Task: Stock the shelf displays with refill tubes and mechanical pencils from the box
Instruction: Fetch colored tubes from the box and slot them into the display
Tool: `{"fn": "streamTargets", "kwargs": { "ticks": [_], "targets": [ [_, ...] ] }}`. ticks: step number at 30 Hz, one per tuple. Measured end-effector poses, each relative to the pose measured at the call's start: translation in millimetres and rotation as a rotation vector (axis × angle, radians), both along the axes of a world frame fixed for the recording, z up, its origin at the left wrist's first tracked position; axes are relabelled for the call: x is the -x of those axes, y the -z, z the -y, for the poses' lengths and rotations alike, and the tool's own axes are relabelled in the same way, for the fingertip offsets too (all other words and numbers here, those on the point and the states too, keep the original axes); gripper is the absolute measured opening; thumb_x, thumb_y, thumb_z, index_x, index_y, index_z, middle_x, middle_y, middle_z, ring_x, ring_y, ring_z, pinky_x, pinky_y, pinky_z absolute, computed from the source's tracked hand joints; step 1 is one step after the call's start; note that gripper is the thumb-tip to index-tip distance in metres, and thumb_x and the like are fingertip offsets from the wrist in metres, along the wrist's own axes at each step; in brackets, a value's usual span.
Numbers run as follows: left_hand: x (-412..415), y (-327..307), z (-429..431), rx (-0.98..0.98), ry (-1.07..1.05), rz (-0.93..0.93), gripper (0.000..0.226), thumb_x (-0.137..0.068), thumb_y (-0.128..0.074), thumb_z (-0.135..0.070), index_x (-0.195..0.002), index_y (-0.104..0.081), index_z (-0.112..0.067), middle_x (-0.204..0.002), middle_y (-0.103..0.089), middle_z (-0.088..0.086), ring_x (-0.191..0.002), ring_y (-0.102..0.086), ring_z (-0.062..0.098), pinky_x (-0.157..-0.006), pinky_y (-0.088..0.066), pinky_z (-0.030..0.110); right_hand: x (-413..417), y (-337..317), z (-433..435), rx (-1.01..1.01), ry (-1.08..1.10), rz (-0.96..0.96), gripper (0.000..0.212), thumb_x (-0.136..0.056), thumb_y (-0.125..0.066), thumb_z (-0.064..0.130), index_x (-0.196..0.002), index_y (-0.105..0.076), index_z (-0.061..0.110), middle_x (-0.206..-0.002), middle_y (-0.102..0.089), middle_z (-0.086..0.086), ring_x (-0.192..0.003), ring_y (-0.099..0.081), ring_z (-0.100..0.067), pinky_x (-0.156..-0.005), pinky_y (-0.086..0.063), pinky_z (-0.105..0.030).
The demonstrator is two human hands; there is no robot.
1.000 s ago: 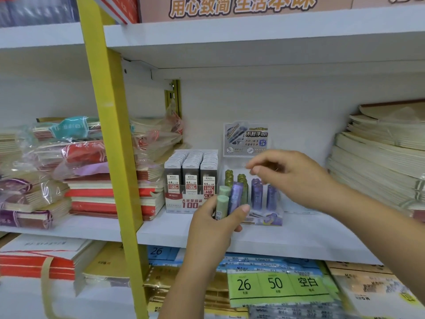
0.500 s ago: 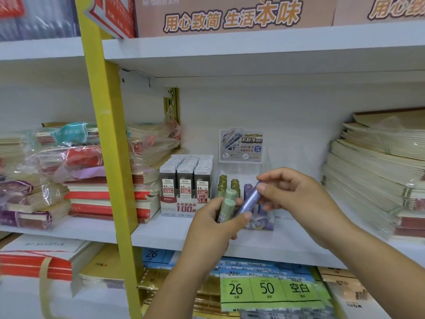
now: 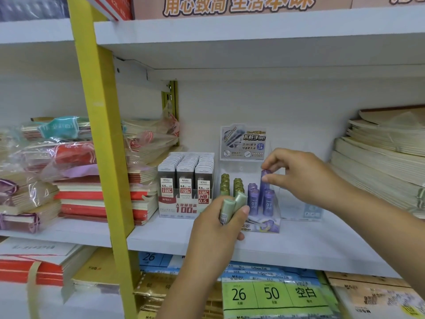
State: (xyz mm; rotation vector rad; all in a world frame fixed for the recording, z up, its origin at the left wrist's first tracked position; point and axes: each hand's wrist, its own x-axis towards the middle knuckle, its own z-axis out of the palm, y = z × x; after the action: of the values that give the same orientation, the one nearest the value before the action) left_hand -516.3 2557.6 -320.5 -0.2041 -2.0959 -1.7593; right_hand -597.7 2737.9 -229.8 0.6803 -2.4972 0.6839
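Note:
A clear display stand (image 3: 273,223) with a printed header card sits on the white shelf (image 3: 299,245). It holds green refill tubes (image 3: 238,186) on its left and purple tubes (image 3: 268,203) on its right. My right hand (image 3: 301,176) pinches the top of one purple tube (image 3: 264,180), upright in the stand's back right row. In front of the stand, my left hand (image 3: 220,226) grips two pale green refill tubes (image 3: 232,206). No box or mechanical pencils are in view.
A grey box of 0.5 HB lead cases (image 3: 186,187) stands left of the stand. Stacked notebooks (image 3: 101,199) lie further left past a yellow upright (image 3: 103,146). Cream notebooks (image 3: 377,166) pile up at right. Labelled packs (image 3: 271,293) fill the lower shelf.
My right hand took the purple tube from my left hand and carried it up and right into the stand, where it now stands upright. My left hand keeps two green tubes.

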Motion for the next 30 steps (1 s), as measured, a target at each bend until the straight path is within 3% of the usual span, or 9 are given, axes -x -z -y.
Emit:
{"fn": "streamTargets", "kwargs": {
  "ticks": [5,11,21,30],
  "targets": [
    [1.6,1.5,2.7,-0.03,-0.008,0.025,0.009,-0.094,-0.063,-0.039,-0.085,-0.066,-0.036,-0.06,-0.063,-0.01,-0.04,-0.05,-0.003,-0.043,-0.038,0.013,1.3,-3.7,0.0,-0.08,0.039,-0.014,0.015,-0.079,-0.075,0.038,-0.079,-0.06,0.037,-0.082,-0.062,0.027,-0.087,-0.06,-0.002,-0.076,-0.048,-0.032],
    [3.1,3.2,5.3,-0.029,-0.04,0.032,0.012,-0.093,-0.063,-0.041,-0.085,-0.066,-0.033,-0.057,-0.058,-0.012,-0.042,-0.049,-0.003,-0.043,-0.037,0.01,0.9,-4.4,-2.5,-0.085,0.022,-0.013,0.015,-0.079,-0.075,0.036,-0.076,-0.061,0.036,-0.084,-0.066,0.025,-0.085,-0.061,-0.002,-0.076,-0.048,-0.031],
    [3.0,4.4,5.4,-0.02,-0.042,0.039,0.012,-0.093,-0.064,-0.043,-0.081,-0.064,-0.04,-0.057,-0.058,-0.011,-0.043,-0.049,-0.003,-0.043,-0.037,0.009,2.9,-1.9,-6.3,-0.038,-0.031,-0.004,0.013,-0.079,-0.076,0.035,-0.076,-0.063,0.037,-0.082,-0.066,0.027,-0.085,-0.059,0.006,-0.069,-0.042,-0.024],
    [3.5,5.8,6.7,-0.009,-0.047,0.034,0.013,-0.093,-0.064,-0.044,-0.081,-0.065,-0.037,-0.058,-0.058,-0.012,-0.045,-0.051,-0.002,-0.044,-0.036,0.009,4.5,5.4,-7.1,-0.035,0.012,-0.064,0.017,-0.081,-0.073,0.037,-0.073,-0.058,0.04,-0.08,-0.063,0.032,-0.072,-0.049,0.021,-0.056,-0.032,-0.019]
  ]
}}
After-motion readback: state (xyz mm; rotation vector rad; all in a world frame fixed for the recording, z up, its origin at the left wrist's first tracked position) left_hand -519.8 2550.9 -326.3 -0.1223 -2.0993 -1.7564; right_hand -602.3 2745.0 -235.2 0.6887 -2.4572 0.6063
